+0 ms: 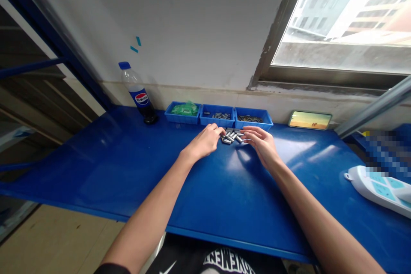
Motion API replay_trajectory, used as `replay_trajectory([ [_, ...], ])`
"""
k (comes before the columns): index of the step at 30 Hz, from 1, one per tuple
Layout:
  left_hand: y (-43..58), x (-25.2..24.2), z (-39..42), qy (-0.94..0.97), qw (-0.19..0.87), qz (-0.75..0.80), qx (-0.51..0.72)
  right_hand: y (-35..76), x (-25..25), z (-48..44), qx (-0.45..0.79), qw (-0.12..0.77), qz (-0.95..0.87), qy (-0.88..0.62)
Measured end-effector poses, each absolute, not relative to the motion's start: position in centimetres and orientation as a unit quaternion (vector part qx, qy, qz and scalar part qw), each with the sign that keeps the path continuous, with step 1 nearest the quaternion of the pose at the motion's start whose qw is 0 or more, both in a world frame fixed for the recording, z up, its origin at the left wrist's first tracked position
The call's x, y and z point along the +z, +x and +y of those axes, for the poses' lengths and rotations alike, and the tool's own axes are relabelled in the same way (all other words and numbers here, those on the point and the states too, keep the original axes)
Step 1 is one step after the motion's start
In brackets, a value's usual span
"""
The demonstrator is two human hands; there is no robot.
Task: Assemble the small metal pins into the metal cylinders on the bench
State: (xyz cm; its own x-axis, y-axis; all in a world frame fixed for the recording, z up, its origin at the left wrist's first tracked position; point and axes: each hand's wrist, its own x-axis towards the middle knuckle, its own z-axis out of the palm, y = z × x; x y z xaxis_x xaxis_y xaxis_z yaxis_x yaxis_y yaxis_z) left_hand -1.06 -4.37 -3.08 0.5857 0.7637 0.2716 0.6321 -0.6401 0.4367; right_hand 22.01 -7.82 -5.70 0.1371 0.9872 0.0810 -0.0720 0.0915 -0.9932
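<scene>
Several short, shiny metal cylinders (231, 136) lie in a loose pile on the blue table (205, 192), in front of the bins. At the left edge of the pile is my left hand (207, 140), its fingers curled down and closed. Whatever its fingertips grip is hidden. My right hand (261, 142) is at the right side of the pile, fingers stretched out and slightly apart, the tips close to the cylinders. Behind the pile, the middle blue bin (216, 122) holds similar metal pieces. Thin metal pins or screws fill part of the right blue bin (255, 124).
The left blue bin (180, 118) contains a green plastic bag (188, 108). A cola bottle (138, 94) stands at the back left. A phone (310, 120) leans against the wall at the right. Nearer, a white power strip (379, 188) lies by the right edge.
</scene>
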Motion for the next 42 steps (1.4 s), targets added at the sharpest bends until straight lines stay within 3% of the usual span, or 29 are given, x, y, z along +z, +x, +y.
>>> replay_trajectory([
  [7, -0.2, -1.5, -5.3, 0.825, 0.265, 0.341, 0.365, 21.4, -5.6, -8.2, 0.486, 0.526, -0.515, -0.471],
  [13, 0.1, -1.5, -5.5, 0.778, 0.343, 0.348, 0.395, 20.6, -5.1, -8.7, 0.573, 0.512, -0.478, -0.425],
  [25, 0.0, -2.1, -5.0, 0.807, 0.315, 0.355, 0.352, 21.1, -5.5, -8.4, 0.584, 0.506, -0.458, -0.44],
  [33, -0.9, -3.2, -4.2, 0.85, 0.104, 0.458, 0.237, 21.5, -5.2, -8.0, 0.492, 0.577, -0.487, -0.434],
  [42, -1.1, -3.0, -4.4, 0.841, 0.102, 0.517, 0.124, 22.0, -5.3, -8.0, 0.489, 0.567, -0.489, -0.447],
])
